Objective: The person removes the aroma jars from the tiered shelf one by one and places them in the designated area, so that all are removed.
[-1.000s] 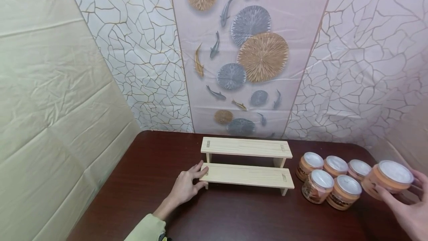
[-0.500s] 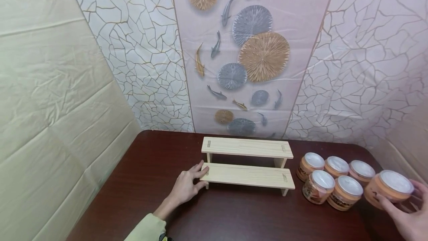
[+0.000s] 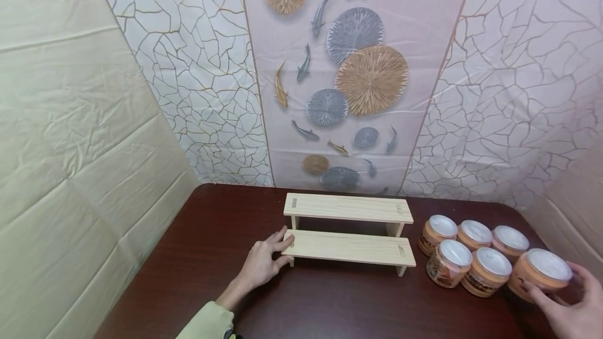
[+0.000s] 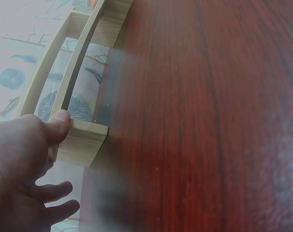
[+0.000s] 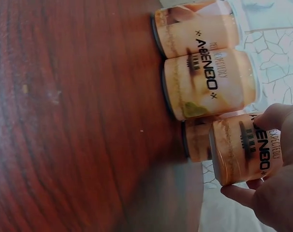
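A two-step pale wooden shelf point(image 3: 348, 224) stands on the dark wooden table point(image 3: 330, 302). My left hand point(image 3: 265, 261) holds the left end of its lower step point(image 4: 81, 142), thumb point(image 4: 57, 126) on the end block. At the right, my right hand point(image 3: 572, 310) grips an orange jar with a white lid point(image 3: 540, 274) around its side, just above the table beside several like jars point(image 3: 466, 258). In the right wrist view the held jar point(image 5: 243, 152) hangs a little off the tabletop, next to two standing jars point(image 5: 204, 84).
Patterned wall sheets with fish and round shapes point(image 3: 353, 77) rise behind the table. A plain cream sheet point(image 3: 70, 145) covers the left side. The table's right corner point(image 3: 523, 218) lies just past the jars. Bare tabletop point(image 3: 358, 307) stretches in front of the shelf.
My right hand has lowered the held jar and brought it down beside the jar group. The left hand has stayed on the shelf's end.
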